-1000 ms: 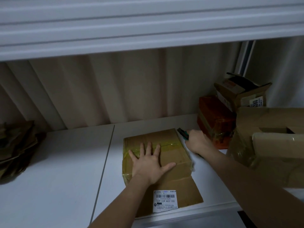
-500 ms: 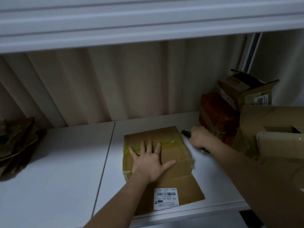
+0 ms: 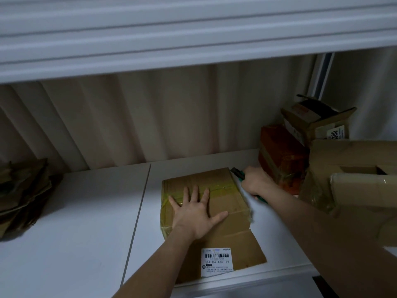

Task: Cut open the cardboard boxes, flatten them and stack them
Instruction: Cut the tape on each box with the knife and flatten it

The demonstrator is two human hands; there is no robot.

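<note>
Two hands are busy on one taped box (image 3: 206, 203) near the front edge of the table (image 3: 86, 244). My left hand (image 3: 197, 214) lies flat on top, fingers spread, pressing it still. My right hand (image 3: 256, 182) is curled tight round a green cutter (image 3: 238, 173) at the box's far right corner. I think I am cutting the tape now. Next the blade should run along the taped right side. More boxes (image 3: 285, 155) crowd the right; the flat stack (image 3: 23, 194) waits at the left edge, with bare table between.
</note>
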